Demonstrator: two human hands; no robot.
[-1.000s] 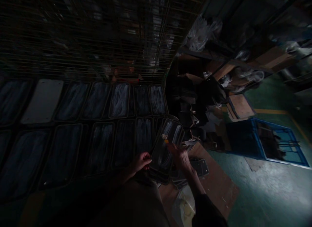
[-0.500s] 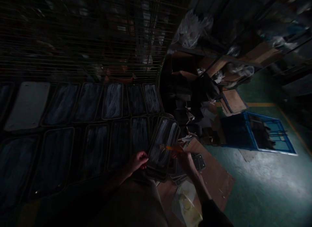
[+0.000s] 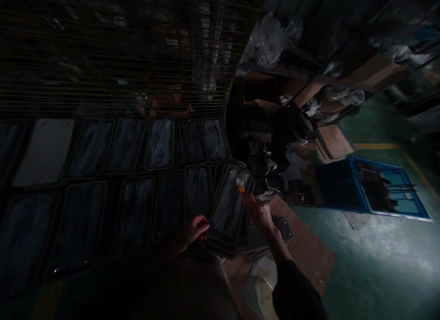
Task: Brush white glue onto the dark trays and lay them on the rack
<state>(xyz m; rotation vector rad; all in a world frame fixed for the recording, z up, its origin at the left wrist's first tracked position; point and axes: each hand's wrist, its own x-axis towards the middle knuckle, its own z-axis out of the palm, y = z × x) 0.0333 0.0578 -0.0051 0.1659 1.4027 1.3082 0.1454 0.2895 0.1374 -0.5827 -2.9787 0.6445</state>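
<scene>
My left hand [image 3: 195, 228] curls its fingers on the near edge of the dark rectangular pale-rimmed panel [image 3: 225, 210] topping the stack. My right hand [image 3: 259, 212] pinches the small orange-handled brush [image 3: 240, 187], which has moved from mid-panel to the far corner.

dark rounded-corner panel [image 3: 227, 205], streaked with white, tilted atop a stack, small orange-handled brush [image 3: 240, 188], bristles pressed near its far end

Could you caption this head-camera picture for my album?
Dim workshop: left hand holds a dark panel, right hand holds a brush to its far end.
</scene>
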